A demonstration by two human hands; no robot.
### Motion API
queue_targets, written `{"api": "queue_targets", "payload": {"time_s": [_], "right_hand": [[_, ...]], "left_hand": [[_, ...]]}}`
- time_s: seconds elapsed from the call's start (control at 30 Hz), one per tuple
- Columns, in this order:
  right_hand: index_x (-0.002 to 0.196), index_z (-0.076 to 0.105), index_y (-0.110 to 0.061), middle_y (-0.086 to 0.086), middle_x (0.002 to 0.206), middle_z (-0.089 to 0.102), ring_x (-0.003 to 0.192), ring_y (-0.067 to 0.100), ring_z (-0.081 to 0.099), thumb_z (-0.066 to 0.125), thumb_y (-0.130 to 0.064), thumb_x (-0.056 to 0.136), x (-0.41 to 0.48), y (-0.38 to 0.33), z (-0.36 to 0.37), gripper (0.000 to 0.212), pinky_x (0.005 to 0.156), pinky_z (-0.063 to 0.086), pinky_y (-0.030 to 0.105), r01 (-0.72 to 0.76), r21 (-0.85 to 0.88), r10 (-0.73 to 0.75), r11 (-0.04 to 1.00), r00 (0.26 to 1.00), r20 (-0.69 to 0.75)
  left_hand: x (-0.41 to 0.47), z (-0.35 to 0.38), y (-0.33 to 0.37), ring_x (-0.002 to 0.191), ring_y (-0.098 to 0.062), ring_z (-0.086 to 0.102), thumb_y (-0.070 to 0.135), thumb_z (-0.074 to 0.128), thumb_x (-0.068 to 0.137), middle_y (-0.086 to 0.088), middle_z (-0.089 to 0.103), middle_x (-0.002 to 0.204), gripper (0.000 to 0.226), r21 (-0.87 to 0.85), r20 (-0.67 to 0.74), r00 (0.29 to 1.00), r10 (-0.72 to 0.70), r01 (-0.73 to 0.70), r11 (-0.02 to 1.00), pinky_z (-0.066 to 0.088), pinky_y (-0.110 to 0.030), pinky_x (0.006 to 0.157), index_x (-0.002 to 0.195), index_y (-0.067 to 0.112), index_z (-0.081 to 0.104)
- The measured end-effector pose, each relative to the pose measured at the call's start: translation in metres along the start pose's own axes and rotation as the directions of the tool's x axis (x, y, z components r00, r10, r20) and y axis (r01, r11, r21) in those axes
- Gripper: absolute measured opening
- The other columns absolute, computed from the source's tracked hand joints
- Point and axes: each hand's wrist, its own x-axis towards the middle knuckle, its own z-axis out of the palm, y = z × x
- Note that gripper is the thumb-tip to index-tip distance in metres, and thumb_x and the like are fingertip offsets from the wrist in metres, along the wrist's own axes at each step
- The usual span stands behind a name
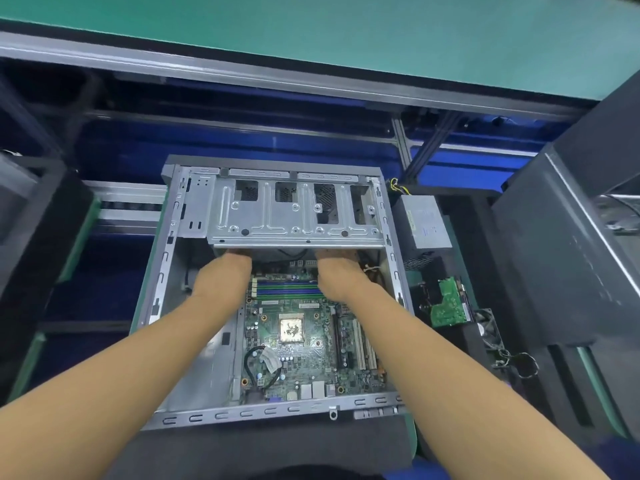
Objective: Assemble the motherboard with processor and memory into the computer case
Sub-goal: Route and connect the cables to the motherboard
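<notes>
- The computer case point(162, 299) is lying open on its side in front of the person, its near rim facing the camera.
- The motherboard point(304, 362) is sitting flat inside the case, towards its right half, with the processor point(291, 328) showing near the board's middle.
- The blue and green memory slots point(287, 289) are running across the board's far end, between the two wrists.
- The left hand point(221, 277) and the right hand point(337, 275) are both reaching in under the near edge of the metal drive cage point(294, 216).
- The fingers are lying hidden beneath that cage, so I cannot tell whether they are spread, curled or holding anything.
- A grey power supply point(424, 223) is resting just outside the case's right wall, with a green circuit board point(450, 303) nearer the person.
</notes>
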Motion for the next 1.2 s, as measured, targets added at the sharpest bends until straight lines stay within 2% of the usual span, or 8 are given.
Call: {"api": "queue_targets", "payload": {"time_s": [0.1,0.33,0.47,0.57,0.67,0.87,1.0,1.2], "right_hand": [[0.137,0.048,-0.004,0.016,0.134,0.057,0.127,0.036,0.053,0.046,0.001,0.093,-0.001,-0.001,0.004,0.044,0.11,0.036,0.05,-0.012,-0.034,0.012,0.999,1.0,0.008],[0.155,0.028,-0.006,0.019,0.159,0.027,0.144,0.039,0.028,0.047,0.005,0.092,-0.017,0.003,0.003,0.066,0.119,0.03,0.049,-0.033,0.066,0.03,0.997,0.999,0.044],[0.148,0.039,0.0,0.022,0.145,0.045,0.129,0.037,0.049,0.043,0.011,0.09,-0.036,0.007,-0.007,0.059,0.107,0.044,0.042,-0.015,0.19,0.009,0.982,0.999,0.034],[0.148,0.043,-0.006,0.018,0.141,0.054,0.114,0.034,0.061,0.042,0.011,0.094,-0.047,0.018,-0.012,0.057,0.095,0.054,0.041,-0.037,0.173,0.011,0.984,0.989,0.148],[0.149,0.044,-0.012,0.013,0.141,0.056,0.115,0.031,0.062,0.046,0.011,0.097,-0.054,0.026,-0.012,0.057,0.099,0.054,0.043,-0.062,0.189,0.018,0.98,0.973,0.23],[0.137,0.052,-0.006,0.011,0.11,0.061,0.099,0.032,0.064,0.043,-0.003,0.105,-0.071,0.032,-0.008,0.034,0.09,0.053,0.037,0.084,0.271,-0.123,0.959,0.984,0.128],[0.144,0.049,-0.018,0.01,0.139,0.058,0.121,0.031,0.059,0.039,0.015,0.09,-0.087,0.018,-0.001,0.064,0.1,0.051,0.041,0.042,0.07,-0.055,0.997,0.981,0.186],[0.141,0.054,-0.017,0.009,0.14,0.056,0.116,0.026,0.058,0.035,0.018,0.089,-0.116,0.011,0.016,0.066,0.092,0.05,0.034,0.06,0.102,-0.087,0.993,0.954,0.288]], "left_hand": [[0.001,0.01,0.0,0.101,-0.031,0.06,-0.003,0.045,0.087,-0.013,0.058,0.115,0.042,-0.035,0.027,0.996,0.09,-0.089,0.995,0.05,-0.041,0.076,0.127,0.008,0.05],[0.007,0.011,0.003,0.12,-0.032,0.049,0.013,0.046,0.092,-0.016,0.05,0.13,0.042,-0.055,0.261,0.963,0.061,-0.048,0.997,0.043,-0.042,0.096,0.133,0.007,0.044],[-0.004,0.004,0.009,0.09,-0.03,0.054,0.015,0.051,0.088,-0.017,0.063,0.106,0.028,-0.079,-0.07,0.985,0.159,-0.165,0.983,0.044,-0.04,0.083,0.113,0.005,0.056],[-0.012,0.0,0.015,0.085,-0.025,0.054,0.016,0.055,0.086,-0.008,0.063,0.103,0.033,-0.026,-0.261,0.872,0.415,-0.436,0.899,0.045,-0.039,0.081,0.118,0.013,0.062],[-0.017,-0.002,0.019,0.098,-0.009,0.053,0.026,0.05,0.093,0.012,0.056,0.107,0.022,-0.24,-0.02,0.747,0.665,-0.649,0.722,0.047,-0.035,0.09,0.11,0.03,0.063],[-0.014,0.014,0.016,0.084,-0.003,0.061,0.052,0.073,0.08,0.024,0.064,0.09,0.032,-0.462,0.537,0.458,0.709,-0.543,0.701,0.047,-0.023,0.072,0.108,0.037,0.068],[-0.016,0.017,0.019,0.078,-0.006,0.06,0.024,0.077,0.079,0.025,0.059,0.072,0.028,-0.367,0.541,0.455,0.707,-0.629,0.685,0.052,-0.028,0.072,0.105,0.034,0.073],[-0.016,0.006,0.012,0.066,-0.01,0.061,0.032,0.066,0.09,0.015,0.068,0.068,0.011,-0.445,0.607,0.422,0.673,-0.522,0.728,0.056,-0.038,0.075,0.092,0.025,0.075]]}}
